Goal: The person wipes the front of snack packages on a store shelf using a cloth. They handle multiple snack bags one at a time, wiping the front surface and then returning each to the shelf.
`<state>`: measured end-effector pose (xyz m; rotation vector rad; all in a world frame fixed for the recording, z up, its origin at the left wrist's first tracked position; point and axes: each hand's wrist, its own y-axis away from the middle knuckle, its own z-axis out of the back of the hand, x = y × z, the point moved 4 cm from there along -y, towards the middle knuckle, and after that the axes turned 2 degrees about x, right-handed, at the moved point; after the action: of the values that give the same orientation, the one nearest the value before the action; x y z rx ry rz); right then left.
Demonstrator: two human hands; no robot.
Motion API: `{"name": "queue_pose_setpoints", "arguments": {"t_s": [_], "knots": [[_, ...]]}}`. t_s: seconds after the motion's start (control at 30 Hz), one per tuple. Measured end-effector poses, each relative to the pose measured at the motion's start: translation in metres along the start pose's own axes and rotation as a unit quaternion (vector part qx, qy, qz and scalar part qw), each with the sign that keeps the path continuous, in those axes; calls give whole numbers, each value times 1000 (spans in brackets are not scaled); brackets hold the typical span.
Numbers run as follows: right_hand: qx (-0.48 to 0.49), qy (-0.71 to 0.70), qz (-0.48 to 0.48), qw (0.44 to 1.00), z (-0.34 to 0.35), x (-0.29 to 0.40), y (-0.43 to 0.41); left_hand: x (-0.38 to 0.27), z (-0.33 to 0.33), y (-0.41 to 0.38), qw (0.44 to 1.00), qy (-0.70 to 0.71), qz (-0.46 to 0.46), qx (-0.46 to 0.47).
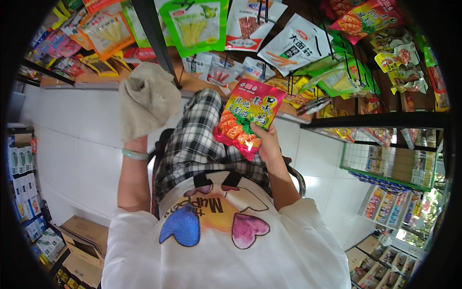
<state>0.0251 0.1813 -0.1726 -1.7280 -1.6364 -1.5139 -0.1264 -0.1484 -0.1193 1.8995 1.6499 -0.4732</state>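
Observation:
A beige cloth (149,97) covers my left hand (139,139); only the wrist, with a pale green bangle (135,154), shows clearly below it, so the fingers are hidden. My right hand (267,141) grips a pink and yellow snack pouch (249,115) at its lower right edge, thumb on the front. The pouch is tilted above my lap. In front of me, snack packets hang on black hooks: a green and clear one (195,27), a white and red one (249,27) and a white one (296,45).
A black shelf post (153,32) rises beyond the cloth. Wooden shelf boards (97,82) hold many packets. On the right are a black shelf edge (382,121) and a green-rimmed wire basket (386,177). Cardboard boxes (85,231) stand at lower left on the pale tiled floor (83,169).

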Motion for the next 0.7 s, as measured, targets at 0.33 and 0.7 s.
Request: {"name": "queue_pose_setpoints", "arguments": {"t_s": [0.33,0.7], "knots": [[149,319,183,918,-101,57,7,35,-176,54,712,-596,-322,184],[201,428,217,854,-116,119,62,75,-158,33,803,-448,-203,337]]}}
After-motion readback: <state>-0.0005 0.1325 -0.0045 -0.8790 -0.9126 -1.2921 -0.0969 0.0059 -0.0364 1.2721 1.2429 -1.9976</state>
